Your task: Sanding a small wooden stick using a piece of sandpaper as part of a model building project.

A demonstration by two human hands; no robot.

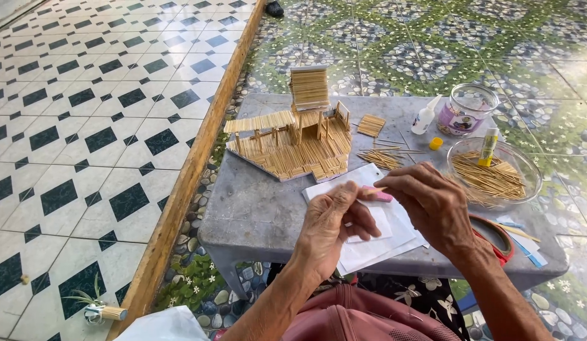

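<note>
My left hand and my right hand meet over white paper sheets at the near edge of a small grey table. Between their fingertips they pinch a thin wooden stick. A pink object shows just under the fingers; which hand holds it I cannot tell. Beyond the hands stands a model house built of sticks, with a flat roof on the left and a raised tower roof.
A glass bowl of sticks with a glue tube in it sits at right. Behind it are a glass jar, a white glue bottle and a yellow cap. Loose sticks lie near the house. Red-handled scissors lie by my right wrist.
</note>
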